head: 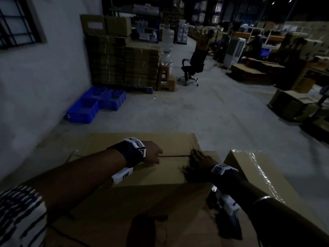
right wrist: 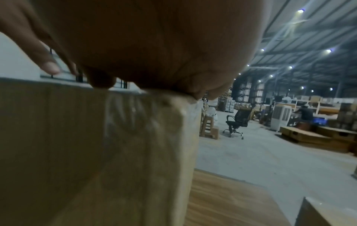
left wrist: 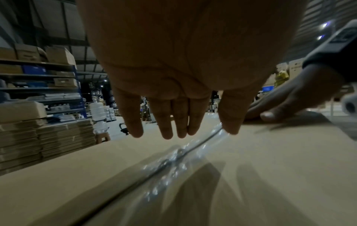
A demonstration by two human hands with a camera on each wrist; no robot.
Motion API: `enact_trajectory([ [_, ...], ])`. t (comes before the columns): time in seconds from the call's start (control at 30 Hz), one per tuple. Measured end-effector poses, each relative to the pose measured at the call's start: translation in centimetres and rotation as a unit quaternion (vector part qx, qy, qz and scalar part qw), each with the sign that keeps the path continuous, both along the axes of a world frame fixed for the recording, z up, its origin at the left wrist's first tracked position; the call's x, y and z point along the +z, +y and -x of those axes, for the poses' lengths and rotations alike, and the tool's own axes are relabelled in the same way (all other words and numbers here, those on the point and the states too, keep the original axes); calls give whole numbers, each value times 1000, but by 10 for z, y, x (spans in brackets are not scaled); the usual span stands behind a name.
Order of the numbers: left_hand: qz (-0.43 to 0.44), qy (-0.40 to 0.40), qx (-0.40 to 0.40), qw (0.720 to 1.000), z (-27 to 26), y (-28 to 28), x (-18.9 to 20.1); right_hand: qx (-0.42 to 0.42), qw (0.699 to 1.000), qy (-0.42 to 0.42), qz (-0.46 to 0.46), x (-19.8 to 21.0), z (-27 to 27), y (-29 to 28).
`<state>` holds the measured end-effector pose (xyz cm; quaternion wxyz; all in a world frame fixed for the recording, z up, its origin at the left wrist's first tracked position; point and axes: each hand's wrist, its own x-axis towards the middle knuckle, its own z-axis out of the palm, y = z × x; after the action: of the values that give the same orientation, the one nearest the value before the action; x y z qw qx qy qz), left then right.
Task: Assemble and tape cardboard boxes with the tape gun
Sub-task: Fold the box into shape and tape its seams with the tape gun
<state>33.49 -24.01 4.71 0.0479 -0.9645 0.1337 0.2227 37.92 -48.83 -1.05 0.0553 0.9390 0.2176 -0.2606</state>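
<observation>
The cardboard box (head: 160,177) lies at 6 o'clock, its taped seam (left wrist: 173,159) on top. The left hand (head: 151,151) and right hand (head: 197,164) both press it with straight fingers, holding nothing.

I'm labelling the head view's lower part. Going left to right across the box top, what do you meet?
Left hand → centre seam of the cardboard box → right hand → second, taped box.
</observation>
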Motion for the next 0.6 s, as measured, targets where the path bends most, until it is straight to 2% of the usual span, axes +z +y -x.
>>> enact_trajectory([
  [0.03, -9, 5, 8, 1000, 7, 8, -2, 5, 999, 17, 29, 3, 5, 4],
  [0.17, 2, 21, 32, 999, 37, 37, -13, -44, 998, 10, 32, 3, 4, 16],
  [0.33, 29, 5, 13, 999, 56, 54, -41, -26, 999, -1, 44, -11, 4, 24],
  [0.53, 46, 10, 37, 998, 55, 49, -44, -71, 997, -43, -4, 7, 27, 27],
  [0.6, 54, -2, 64, 996, 51, 46, -42, -55, 997, -39, -36, 9, 25, 26],
])
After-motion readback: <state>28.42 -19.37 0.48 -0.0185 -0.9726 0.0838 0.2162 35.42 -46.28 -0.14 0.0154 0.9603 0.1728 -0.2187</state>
